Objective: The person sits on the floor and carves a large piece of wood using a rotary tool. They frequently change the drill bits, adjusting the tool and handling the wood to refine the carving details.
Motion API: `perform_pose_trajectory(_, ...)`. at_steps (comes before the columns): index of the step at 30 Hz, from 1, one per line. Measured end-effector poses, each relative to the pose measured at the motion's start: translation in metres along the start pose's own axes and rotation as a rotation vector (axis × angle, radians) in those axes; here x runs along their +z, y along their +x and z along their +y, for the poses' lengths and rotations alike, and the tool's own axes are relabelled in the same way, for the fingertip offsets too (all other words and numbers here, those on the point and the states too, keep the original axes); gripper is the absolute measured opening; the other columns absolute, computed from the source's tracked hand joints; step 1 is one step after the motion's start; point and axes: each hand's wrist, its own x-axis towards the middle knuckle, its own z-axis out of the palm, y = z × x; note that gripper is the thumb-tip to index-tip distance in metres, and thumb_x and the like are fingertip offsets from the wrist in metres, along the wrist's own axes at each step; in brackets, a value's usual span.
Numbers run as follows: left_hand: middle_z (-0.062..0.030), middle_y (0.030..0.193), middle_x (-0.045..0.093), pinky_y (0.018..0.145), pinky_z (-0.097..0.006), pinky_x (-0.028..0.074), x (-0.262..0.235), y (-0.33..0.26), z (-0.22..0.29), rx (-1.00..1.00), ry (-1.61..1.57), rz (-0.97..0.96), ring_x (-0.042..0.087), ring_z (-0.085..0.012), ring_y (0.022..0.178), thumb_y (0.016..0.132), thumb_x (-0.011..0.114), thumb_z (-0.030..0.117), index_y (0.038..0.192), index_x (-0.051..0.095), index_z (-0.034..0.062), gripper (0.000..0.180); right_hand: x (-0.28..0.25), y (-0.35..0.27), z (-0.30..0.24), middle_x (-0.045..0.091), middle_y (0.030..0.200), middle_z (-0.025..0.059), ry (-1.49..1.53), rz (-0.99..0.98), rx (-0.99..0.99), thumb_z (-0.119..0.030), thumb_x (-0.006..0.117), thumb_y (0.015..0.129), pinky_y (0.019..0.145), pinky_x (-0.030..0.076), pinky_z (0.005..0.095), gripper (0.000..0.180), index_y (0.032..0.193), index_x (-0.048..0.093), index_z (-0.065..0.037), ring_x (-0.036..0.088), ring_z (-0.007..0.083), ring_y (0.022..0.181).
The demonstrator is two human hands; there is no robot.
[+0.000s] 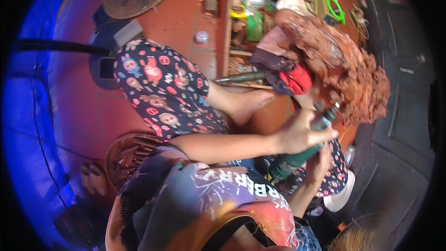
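Red floor (181, 23); tool (289, 162) in hands (295, 135)

The head camera looks steeply down over the shirt (200, 195), which sits close beneath it on the near side of the drill (284, 166); it faces outward, to the carving (353, 74) beyond the drill; its wide fisheye view takes in the blue sheet (32, 111) well left of the drill and the dark door (404, 93) to its right.
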Motion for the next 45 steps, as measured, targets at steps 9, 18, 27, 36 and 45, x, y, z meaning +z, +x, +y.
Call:
perform_pose_trajectory(9, -0.0095, 0.087, 0.064, 0.062, -0.024, 0.049, -0.022, -0.017, 0.016, -0.129, -0.025, 0.251, 0.062, -0.0118, 0.072, 0.091, 0.057, 0.027, 0.11, 0.055, 0.0004, 0.033, 0.021, 0.017, 0.017, 0.049, 0.062, -0.0009, 0.046, 0.081, -0.017, -0.029, 0.048, 0.098, 0.045, 0.036, 0.0189, 0.035, 0.096, 0.063, 0.002, 0.045, 0.0062, 0.05)
perform_pose_trajectory(18, -0.0077, 0.082, 0.061, 0.067, -0.028, 0.051, -0.031, 0.001, 0.029, -0.141, 0.244, -0.046, 0.062, -0.0145, 0.075, 0.091, 0.058, 0.04, 0.094, 0.055, 0.003, 0.037, -0.003, 0.02, -0.025, 0.056, 0.066, 0.0116, 0.499, -0.248, -0.255, -0.016, 0.048, 0.096, 0.053, 0.049, 0.0275, 0.024, 0.113, 0.044, 0.001, 0.058, 0.0204, 0.057)
perform_pose_trajectory(27, 0.0002, 0.062, 0.06, 0.056, -0.024, 0.042, -0.007, 0.027, 0.024, -0.486, 0.695, -0.367, 0.054, -0.0066, 0.059, 0.082, 0.071, 0.028, 0.067, 0.061, 0.0052, 0.029, -0.041, -0.004, -0.015, 0.056, 0.079, 0.0043, 0.426, -0.187, -0.304, -0.022, 0.063, 0.087, 0.076, 0.039, 0.0245, 0.035, 0.108, 0.059, 0.005, 0.051, 0.012, 0.079)
perform_pose_trajectory(36, -0.0014, 0.054, 0.057, 0.05, -0.027, 0.039, 0.011, 0.025, -0.014, -0.444, 0.701, -0.419, 0.049, -0.0073, 0.052, 0.078, 0.072, 0.02, 0.066, 0.063, 0.0027, 0.023, -0.031, 0.027, 0.002, 0.04, 0.059, -0.0056, 0.435, 0.064, 0.004, -0.019, 0.054, 0.094, 0.049, 0.025, 0.0198, 0.032, 0.101, 0.063, 0.011, 0.03, 0.0036, 0.05)
perform_pose_trajectory(45, -0.0043, 0.057, 0.058, 0.053, -0.029, 0.043, 0.018, 0.021, -0.019, -0.341, 0.747, -0.454, 0.054, -0.0109, 0.054, 0.076, 0.073, 0.02, 0.065, 0.061, 0.0017, 0.024, -0.039, 0.08, -0.013, 0.047, 0.062, -0.0017, 0.299, -0.543, 0.169, -0.033, 0.073, 0.08, 0.04, 0.022, 0.0183, 0.042, 0.089, 0.066, 0.008, 0.039, 0.0038, 0.05)
